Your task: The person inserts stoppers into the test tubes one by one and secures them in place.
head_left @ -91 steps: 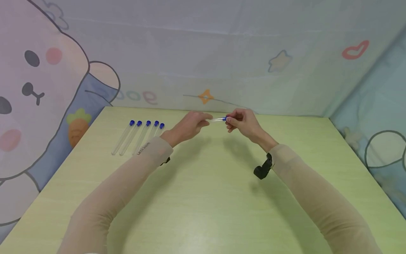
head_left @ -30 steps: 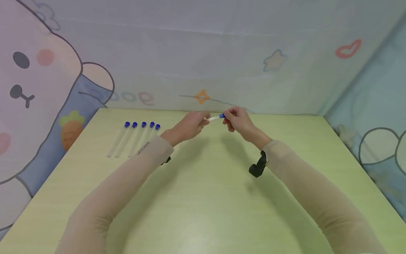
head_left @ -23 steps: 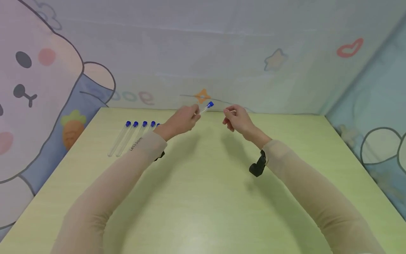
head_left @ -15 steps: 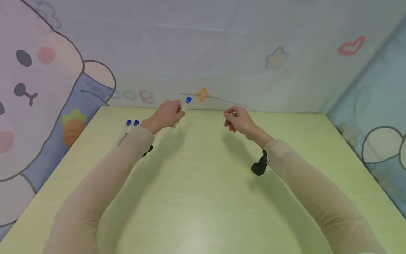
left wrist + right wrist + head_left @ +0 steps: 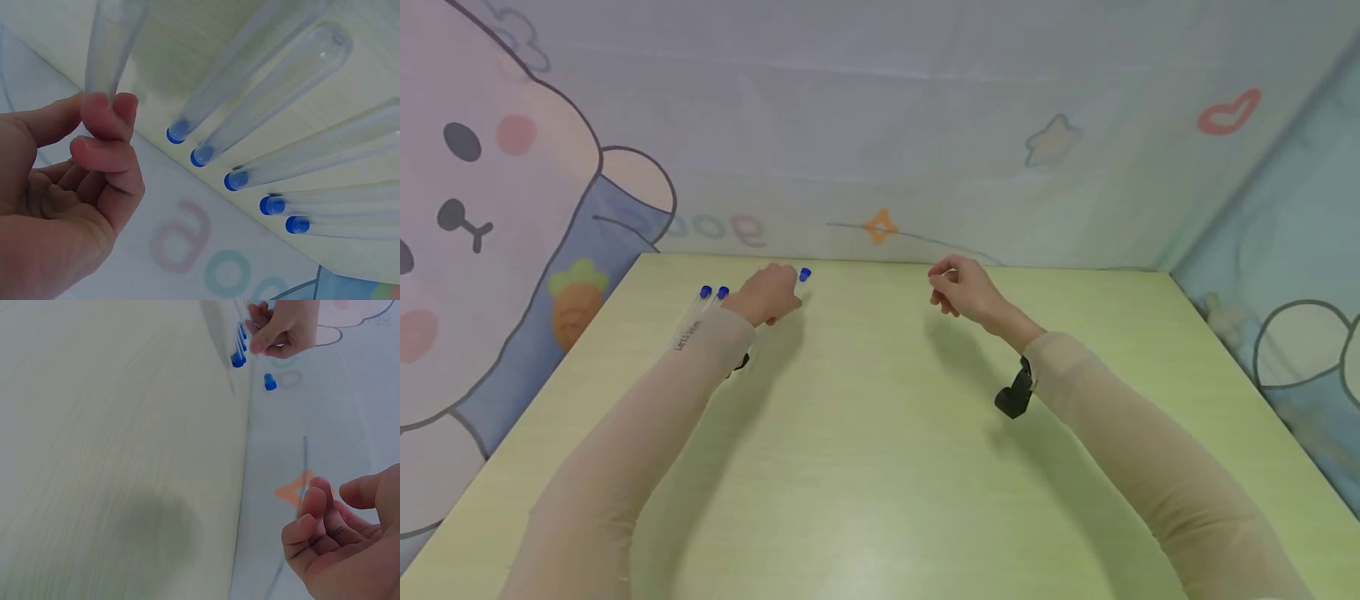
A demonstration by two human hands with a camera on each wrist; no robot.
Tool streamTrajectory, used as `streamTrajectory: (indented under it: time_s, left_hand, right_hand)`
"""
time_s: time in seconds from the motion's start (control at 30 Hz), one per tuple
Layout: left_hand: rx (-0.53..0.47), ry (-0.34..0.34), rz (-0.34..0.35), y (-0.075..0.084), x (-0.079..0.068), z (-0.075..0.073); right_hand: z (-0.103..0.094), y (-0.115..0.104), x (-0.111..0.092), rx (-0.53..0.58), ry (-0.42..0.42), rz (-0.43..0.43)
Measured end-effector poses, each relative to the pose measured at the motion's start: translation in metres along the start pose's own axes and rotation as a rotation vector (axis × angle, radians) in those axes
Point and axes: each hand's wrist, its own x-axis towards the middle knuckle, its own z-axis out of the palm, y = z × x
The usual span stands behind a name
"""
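In the head view my left hand (image 5: 767,294) is at the back left of the table. It pinches a clear test tube (image 5: 115,50) between thumb and fingers, and the tube's blue cap (image 5: 805,274) shows beyond the hand. Beside it lies a row of several capped test tubes (image 5: 275,97), mostly hidden by the left hand and sleeve in the head view. Near the table's back edge my right hand (image 5: 968,293) hovers, fingers loosely bent and holding nothing. The right wrist view shows a gap between its thumb and fingers.
The pale wooden table (image 5: 865,433) ends at a printed cloth backdrop (image 5: 880,125) behind the hands. A black wrist camera (image 5: 1015,396) hangs below the right sleeve.
The right hand has let go of the blue cap and stayed in place. My left hand has carried the test tube left and lowered it beside the row.
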Motion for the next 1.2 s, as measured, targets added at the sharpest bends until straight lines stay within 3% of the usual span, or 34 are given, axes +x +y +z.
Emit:
streamTrajectory:
  time_s: [0.13,0.43,1.2]
  left_hand:
    - [0.007,-0.039,-0.032,-0.002,0.002,0.008]
    - [0.068,-0.046,-0.037,-0.004,0.003,0.014]
    - [0.016,-0.076,-0.085,-0.009,0.002,0.024]
  right_hand:
    - [0.0,0.003,-0.001,-0.009,0.01,-0.008]
    - [0.0,0.005,0.0,-0.03,0.002,-0.029]
    - [0.001,0.005,-0.004,-0.082,0.018,-0.05]
